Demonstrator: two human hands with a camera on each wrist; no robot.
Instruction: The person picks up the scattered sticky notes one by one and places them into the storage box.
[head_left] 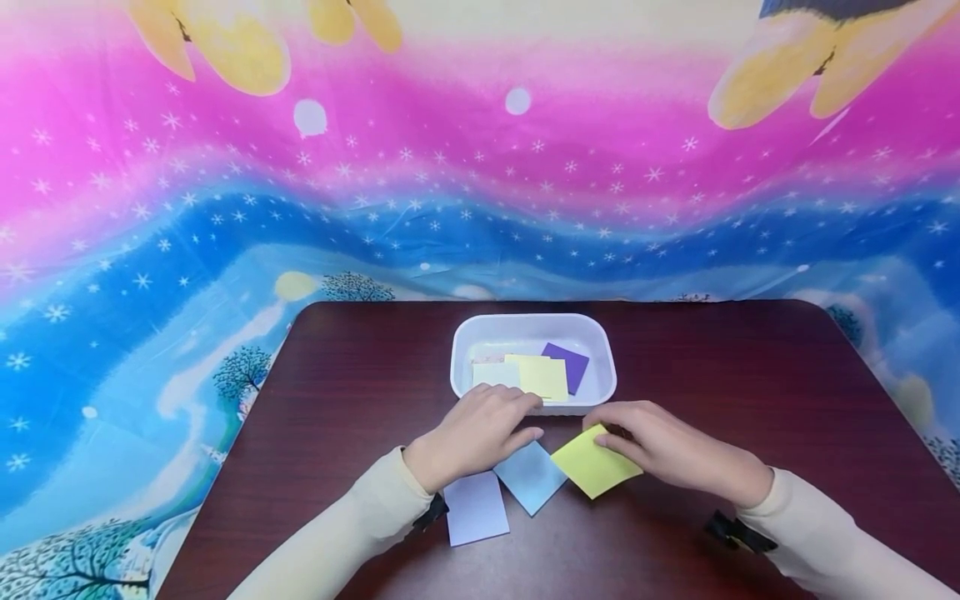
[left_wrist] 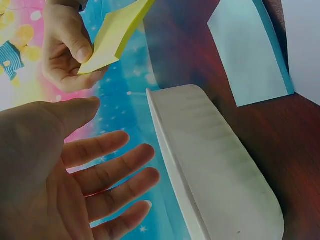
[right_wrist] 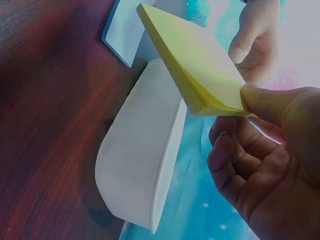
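Observation:
My right hand pinches one corner of a yellow sticky note pad between thumb and fingers, holding it in front of the tray. In the right wrist view the pad is tilted and its sheets part slightly near the thumb. My left hand hovers by the tray's front edge, fingers relaxed and apart, with nothing in them in the left wrist view. Below it on the table lie a blue sticky note pad and a pale lavender one.
A white plastic tray stands toward the back of the dark wood table. Inside it are a pale yellow pad, a whitish pad and a purple pad. A patterned cloth hangs behind the table.

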